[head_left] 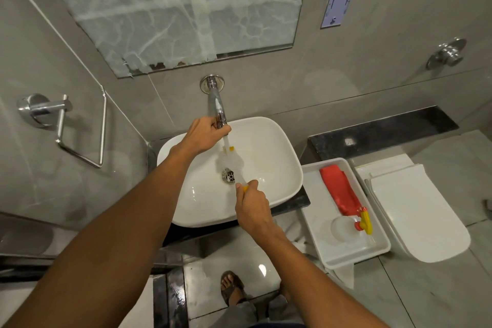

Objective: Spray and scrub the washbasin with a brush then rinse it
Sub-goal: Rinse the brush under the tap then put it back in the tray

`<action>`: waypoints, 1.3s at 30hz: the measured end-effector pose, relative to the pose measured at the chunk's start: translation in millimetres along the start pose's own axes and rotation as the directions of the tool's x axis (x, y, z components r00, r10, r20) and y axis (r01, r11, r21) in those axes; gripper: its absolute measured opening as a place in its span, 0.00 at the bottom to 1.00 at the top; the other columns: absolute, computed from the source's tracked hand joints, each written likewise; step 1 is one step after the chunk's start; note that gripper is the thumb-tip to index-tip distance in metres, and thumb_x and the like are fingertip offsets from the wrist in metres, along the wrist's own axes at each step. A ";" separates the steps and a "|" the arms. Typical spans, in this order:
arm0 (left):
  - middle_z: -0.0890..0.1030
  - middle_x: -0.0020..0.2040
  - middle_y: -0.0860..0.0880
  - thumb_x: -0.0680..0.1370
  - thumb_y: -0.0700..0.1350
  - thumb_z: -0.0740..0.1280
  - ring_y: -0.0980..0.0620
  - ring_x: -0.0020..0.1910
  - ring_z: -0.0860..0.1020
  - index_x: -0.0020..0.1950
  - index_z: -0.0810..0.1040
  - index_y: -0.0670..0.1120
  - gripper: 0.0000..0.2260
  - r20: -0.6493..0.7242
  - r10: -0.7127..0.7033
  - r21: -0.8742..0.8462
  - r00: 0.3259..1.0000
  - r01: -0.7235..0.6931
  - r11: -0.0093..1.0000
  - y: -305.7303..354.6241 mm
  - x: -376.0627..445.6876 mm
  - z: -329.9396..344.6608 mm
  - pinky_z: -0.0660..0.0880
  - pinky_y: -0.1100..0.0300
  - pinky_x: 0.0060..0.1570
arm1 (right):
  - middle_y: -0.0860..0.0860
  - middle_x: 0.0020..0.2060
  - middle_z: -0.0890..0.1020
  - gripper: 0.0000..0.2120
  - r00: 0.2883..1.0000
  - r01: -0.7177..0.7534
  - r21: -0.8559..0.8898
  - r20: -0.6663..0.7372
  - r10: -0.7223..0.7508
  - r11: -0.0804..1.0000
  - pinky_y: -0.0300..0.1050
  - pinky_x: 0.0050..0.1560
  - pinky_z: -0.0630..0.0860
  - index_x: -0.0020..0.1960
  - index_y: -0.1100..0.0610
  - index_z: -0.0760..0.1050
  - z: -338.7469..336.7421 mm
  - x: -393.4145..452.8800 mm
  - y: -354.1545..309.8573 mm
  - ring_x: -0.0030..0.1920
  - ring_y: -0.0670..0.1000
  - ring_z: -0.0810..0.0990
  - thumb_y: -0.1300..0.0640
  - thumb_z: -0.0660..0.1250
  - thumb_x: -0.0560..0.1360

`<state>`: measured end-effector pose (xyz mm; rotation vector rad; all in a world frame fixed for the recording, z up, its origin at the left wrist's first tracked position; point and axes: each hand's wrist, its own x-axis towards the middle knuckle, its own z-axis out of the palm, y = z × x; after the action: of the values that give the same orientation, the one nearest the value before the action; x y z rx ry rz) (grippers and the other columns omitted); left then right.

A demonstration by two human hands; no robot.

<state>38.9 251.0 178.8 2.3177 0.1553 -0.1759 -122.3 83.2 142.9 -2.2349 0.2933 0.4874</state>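
While water runs from the wall-mounted tap [217, 103] into the white washbasin [277, 146], a person's left hand [203, 133] is wrapped around the tip of the spout, fingers closed on it. The right hand [253, 207], at the basin's near rim, is clenched around the yellow handle end of a brush [231, 161] whose pale, blurred head lies in the stream over the middle of the bowl, just far of the metal drain [229, 175]. The basin holds only the running water, the brush and faint yellowish staining on its right inner wall. To the right of the basin, a white rectangular tray [314, 194] rests on the dark counter; inside it lies a red spray bottle [340, 191] on its side, its red-and-yellow trigger head pointing near, with a clear round object just beside the trigger. Right of the tray is a closed white toilet lid [420, 215]. A chrome towel ring [61, 125] hangs on the left wall.
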 end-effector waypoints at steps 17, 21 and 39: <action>0.72 0.34 0.50 0.73 0.55 0.70 0.51 0.34 0.68 0.38 0.73 0.47 0.13 -0.008 0.056 -0.031 0.998 -0.056 0.998 -1.6 -2.1 2.5 0.68 0.55 0.36 | 0.54 0.51 0.82 0.18 1.000 0.017 0.153 -0.022 -0.013 0.988 0.51 0.50 0.81 0.59 0.56 0.70 2.3 -11.1 20.3 0.49 0.54 0.82 0.42 0.53 0.88; 0.72 0.35 0.49 0.74 0.53 0.71 0.51 0.34 0.68 0.37 0.73 0.47 0.13 -0.007 0.053 -0.035 0.999 -0.053 0.998 -2.8 -1.7 3.4 0.68 0.55 0.36 | 0.52 0.44 0.79 0.22 0.992 -0.123 0.420 0.075 0.101 0.899 0.46 0.44 0.77 0.55 0.57 0.75 -0.5 -10.9 18.4 0.42 0.50 0.77 0.39 0.54 0.87; 0.74 0.34 0.51 0.74 0.54 0.72 0.53 0.33 0.69 0.36 0.73 0.48 0.13 -0.011 0.036 -0.071 0.999 -0.037 0.997 -4.8 -1.1 3.6 0.70 0.57 0.36 | 0.49 0.24 0.69 0.18 0.703 -0.709 0.676 0.702 -0.117 -0.202 0.35 0.13 0.65 0.44 0.61 0.74 -15.9 2.7 43.7 0.15 0.45 0.66 0.51 0.60 0.88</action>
<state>36.8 251.7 173.2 2.2494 0.1222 -0.1383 -131.8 42.8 121.8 -0.2503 0.6805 0.8008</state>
